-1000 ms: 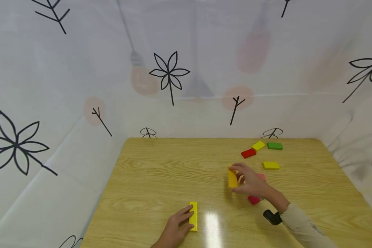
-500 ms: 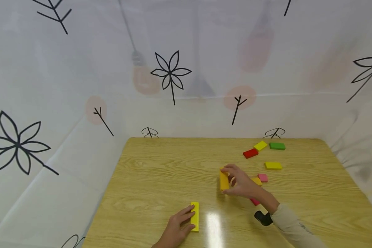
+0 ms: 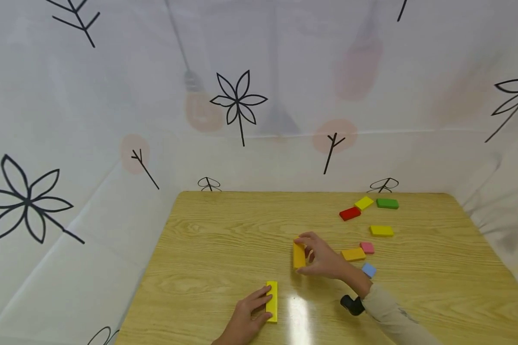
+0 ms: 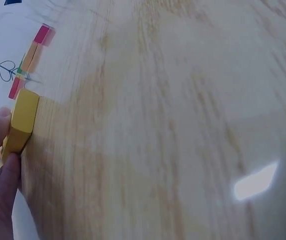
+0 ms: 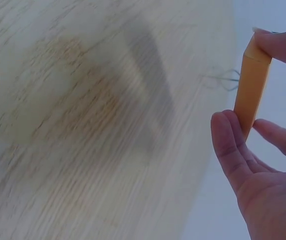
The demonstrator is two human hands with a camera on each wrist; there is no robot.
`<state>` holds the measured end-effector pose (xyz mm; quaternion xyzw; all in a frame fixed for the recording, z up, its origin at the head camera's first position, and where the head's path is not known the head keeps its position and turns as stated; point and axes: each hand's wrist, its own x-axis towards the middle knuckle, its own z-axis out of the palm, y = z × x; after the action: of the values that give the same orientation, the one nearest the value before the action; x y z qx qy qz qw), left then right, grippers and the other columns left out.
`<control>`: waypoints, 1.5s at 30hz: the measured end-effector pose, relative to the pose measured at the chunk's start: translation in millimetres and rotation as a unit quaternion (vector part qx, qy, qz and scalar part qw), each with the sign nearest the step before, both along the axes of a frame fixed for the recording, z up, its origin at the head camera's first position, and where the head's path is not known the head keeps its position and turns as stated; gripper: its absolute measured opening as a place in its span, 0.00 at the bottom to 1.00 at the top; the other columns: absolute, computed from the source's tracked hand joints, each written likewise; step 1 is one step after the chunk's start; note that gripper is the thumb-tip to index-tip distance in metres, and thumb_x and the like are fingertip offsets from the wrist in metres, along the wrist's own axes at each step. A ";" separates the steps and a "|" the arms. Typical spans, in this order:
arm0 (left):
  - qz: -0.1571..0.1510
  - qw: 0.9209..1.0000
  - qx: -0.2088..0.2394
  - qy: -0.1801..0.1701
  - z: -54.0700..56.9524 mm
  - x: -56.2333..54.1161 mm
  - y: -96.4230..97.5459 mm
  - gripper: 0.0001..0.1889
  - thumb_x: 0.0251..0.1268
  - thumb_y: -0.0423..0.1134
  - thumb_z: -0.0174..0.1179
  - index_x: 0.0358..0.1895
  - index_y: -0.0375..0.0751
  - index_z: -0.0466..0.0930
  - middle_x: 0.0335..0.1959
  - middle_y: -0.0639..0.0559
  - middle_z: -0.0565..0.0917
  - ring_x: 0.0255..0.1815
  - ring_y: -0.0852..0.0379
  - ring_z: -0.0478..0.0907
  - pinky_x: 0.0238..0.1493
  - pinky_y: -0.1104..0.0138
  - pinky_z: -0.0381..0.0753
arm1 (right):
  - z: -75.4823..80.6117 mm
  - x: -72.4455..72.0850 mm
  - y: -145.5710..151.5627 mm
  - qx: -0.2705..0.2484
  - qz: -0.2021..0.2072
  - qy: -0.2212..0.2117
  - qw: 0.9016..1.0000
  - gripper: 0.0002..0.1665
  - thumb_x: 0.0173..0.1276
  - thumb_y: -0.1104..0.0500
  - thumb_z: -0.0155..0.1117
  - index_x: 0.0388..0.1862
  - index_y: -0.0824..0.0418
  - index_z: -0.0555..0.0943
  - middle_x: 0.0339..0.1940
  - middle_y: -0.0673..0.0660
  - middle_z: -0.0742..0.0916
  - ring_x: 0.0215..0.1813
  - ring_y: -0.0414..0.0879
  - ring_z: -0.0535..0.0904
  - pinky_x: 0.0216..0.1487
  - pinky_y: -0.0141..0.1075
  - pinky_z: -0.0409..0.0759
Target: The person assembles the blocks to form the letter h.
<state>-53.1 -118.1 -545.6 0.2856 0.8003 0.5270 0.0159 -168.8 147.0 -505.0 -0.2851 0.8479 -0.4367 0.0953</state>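
Near the front of the table lies a long yellow block point(image 3: 272, 302), with the fingers and thumb of my left hand point(image 3: 247, 312) holding it at its left side. In the left wrist view the yellow block point(image 4: 25, 112) sits between that hand's thumb and fingers on the wood. Farther back and to the right, my right hand point(image 3: 323, 258) pinches an orange block point(image 3: 299, 254) by its two ends. The right wrist view has this orange block point(image 5: 253, 92) raised over the table, its shadow falling on the wood.
Toward the right lie another orange block point(image 3: 353, 254), a pink block point(image 3: 367, 247), a blue block point(image 3: 369, 270) and a yellow block point(image 3: 382, 231). Red point(image 3: 350, 213), yellow point(image 3: 364, 203) and green point(image 3: 387, 203) blocks lie near the back edge. A patterned white cloth point(image 3: 276, 163) hangs behind.
My right hand has carried the orange block leftward, uncovering the orange, pink and blue blocks behind it. My left hand has stayed in place on the yellow block.
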 end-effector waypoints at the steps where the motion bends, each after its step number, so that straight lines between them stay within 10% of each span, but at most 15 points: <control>1: 0.000 1.000 -0.001 0.000 0.4 0.1 0.0 0.19 0.59 0.25 0.61 0.52 0.15 0.73 0.60 0.27 0.71 0.56 0.29 0.70 0.47 0.59 0.80 | -0.1 0.0 -1.5 0.001 0.002 -0.001 1.000 0.44 0.51 0.55 0.76 0.64 0.71 0.69 0.62 0.66 0.68 0.38 0.51 0.74 0.35 0.33 0.78; 14: 0.010 0.999 -0.031 -0.001 -36.9 -5.7 -6.0 0.21 0.62 0.34 0.61 0.56 0.24 0.75 0.64 0.37 0.71 0.61 0.38 0.70 0.53 0.68 0.76 | -9.9 -3.0 -23.6 -0.001 0.026 0.001 1.000 0.45 0.51 0.54 0.77 0.63 0.73 0.69 0.62 0.69 0.68 0.38 0.51 0.75 0.34 0.32 0.78; 45: 0.014 0.999 -0.013 -0.027 -37.6 -6.7 -5.1 0.21 0.63 0.34 0.61 0.57 0.27 0.75 0.64 0.41 0.71 0.63 0.45 0.70 0.53 0.70 0.76 | -44.0 -5.2 -59.1 0.011 0.005 -0.030 0.999 0.45 0.50 0.50 0.77 0.62 0.70 0.72 0.62 0.65 0.69 0.38 0.44 0.74 0.37 0.31 0.77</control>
<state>-59.8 -123.2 -583.2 0.2592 0.8103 0.5245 0.0338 -174.0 87.9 -548.9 -0.2754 0.8479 -0.4353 0.1256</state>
